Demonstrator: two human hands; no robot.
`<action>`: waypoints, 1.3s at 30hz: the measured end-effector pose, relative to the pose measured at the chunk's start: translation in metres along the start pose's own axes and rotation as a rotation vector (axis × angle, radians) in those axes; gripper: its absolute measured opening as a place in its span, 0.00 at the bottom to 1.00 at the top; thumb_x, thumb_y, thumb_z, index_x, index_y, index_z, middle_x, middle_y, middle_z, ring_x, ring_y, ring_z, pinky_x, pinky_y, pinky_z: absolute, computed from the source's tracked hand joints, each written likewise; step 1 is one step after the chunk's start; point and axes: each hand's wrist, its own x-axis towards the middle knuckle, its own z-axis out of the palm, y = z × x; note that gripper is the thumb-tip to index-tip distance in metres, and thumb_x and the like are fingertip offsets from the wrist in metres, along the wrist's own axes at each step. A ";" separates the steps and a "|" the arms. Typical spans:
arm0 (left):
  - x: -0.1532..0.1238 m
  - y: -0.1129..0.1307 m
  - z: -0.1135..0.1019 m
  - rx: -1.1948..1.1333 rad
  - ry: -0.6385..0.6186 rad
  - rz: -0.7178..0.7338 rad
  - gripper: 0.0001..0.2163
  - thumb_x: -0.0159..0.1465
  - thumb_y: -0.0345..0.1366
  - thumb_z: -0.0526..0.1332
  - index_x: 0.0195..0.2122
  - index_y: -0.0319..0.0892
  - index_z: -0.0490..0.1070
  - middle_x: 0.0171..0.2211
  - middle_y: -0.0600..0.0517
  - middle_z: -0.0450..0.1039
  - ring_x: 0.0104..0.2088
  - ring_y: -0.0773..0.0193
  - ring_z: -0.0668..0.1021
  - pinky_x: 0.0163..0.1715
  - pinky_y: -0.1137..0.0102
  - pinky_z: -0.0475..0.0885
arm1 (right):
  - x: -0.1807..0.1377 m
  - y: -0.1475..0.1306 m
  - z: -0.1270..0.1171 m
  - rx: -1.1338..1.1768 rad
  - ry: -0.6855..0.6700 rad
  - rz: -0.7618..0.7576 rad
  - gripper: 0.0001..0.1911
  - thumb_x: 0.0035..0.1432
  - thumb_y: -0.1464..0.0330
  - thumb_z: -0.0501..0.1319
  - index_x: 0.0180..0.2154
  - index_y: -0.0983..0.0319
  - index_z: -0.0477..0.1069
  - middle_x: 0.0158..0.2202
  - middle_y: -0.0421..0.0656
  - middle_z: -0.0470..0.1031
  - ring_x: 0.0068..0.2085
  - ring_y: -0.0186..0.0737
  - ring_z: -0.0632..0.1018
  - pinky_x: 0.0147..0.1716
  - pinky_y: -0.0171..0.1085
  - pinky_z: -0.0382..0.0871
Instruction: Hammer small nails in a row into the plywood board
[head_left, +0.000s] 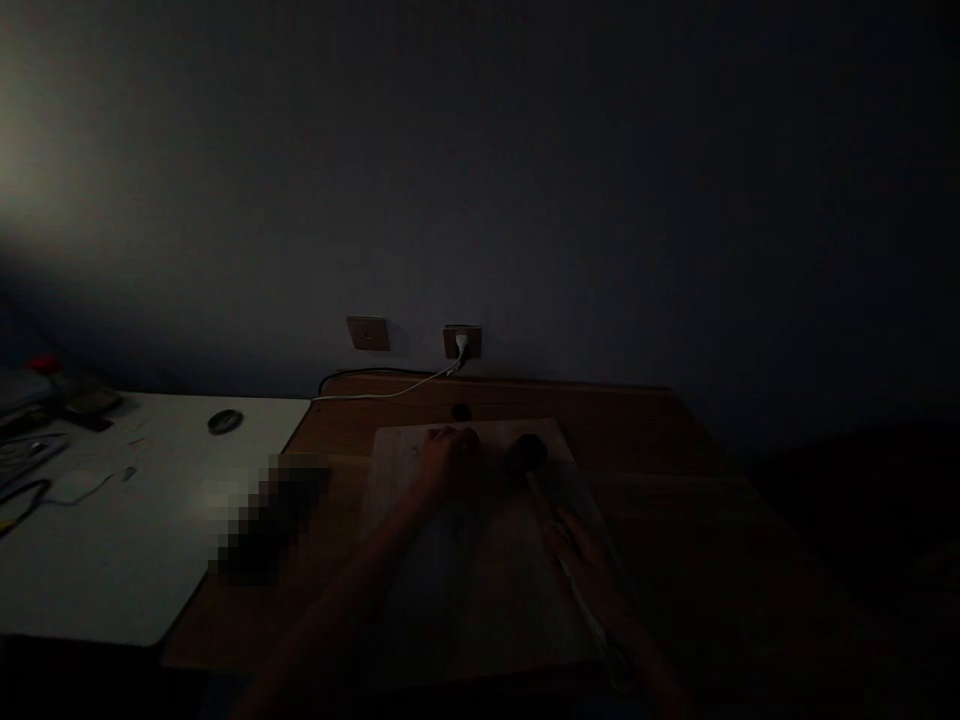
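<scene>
The room is very dim. My right hand [585, 565] is wrapped round the pale handle of a mallet [526, 456], whose dark, blunt head points away from me over the board. Near the far edge of the light wooden board [420, 620], my left hand [446, 450] rests with its fingers curled closed. What sits in those fingers, if anything, is too dark to make out. A gap of bare board separates the mallet head from my left hand.
The board lies on a brown wooden table [645, 430] against the wall. A white table [112, 570] adjoins at left, bearing a round dark object [225, 421] and cables. A white plug [461, 344] sits in a wall socket. A pixelated patch hides something between.
</scene>
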 end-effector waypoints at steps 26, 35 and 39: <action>0.001 0.000 0.003 0.031 -0.006 0.065 0.08 0.65 0.29 0.59 0.42 0.45 0.76 0.42 0.48 0.79 0.46 0.55 0.76 0.49 0.60 0.64 | 0.001 -0.014 0.012 0.054 -0.060 -0.073 0.29 0.53 0.44 0.60 0.47 0.59 0.72 0.22 0.35 0.67 0.19 0.32 0.66 0.17 0.32 0.61; 0.001 -0.005 0.010 -0.044 0.022 0.013 0.30 0.62 0.25 0.59 0.66 0.42 0.57 0.42 0.48 0.81 0.45 0.57 0.79 0.51 0.62 0.65 | 0.027 -0.033 0.038 -0.044 -0.071 -0.097 0.36 0.57 0.46 0.57 0.59 0.63 0.63 0.31 0.38 0.71 0.24 0.33 0.71 0.20 0.32 0.64; 0.002 -0.005 0.011 -0.016 0.024 -0.004 0.30 0.62 0.26 0.60 0.66 0.41 0.57 0.45 0.46 0.79 0.46 0.56 0.79 0.52 0.60 0.66 | 0.028 -0.034 0.043 -0.062 -0.093 -0.087 0.37 0.57 0.46 0.56 0.59 0.63 0.64 0.35 0.42 0.74 0.26 0.35 0.73 0.22 0.33 0.65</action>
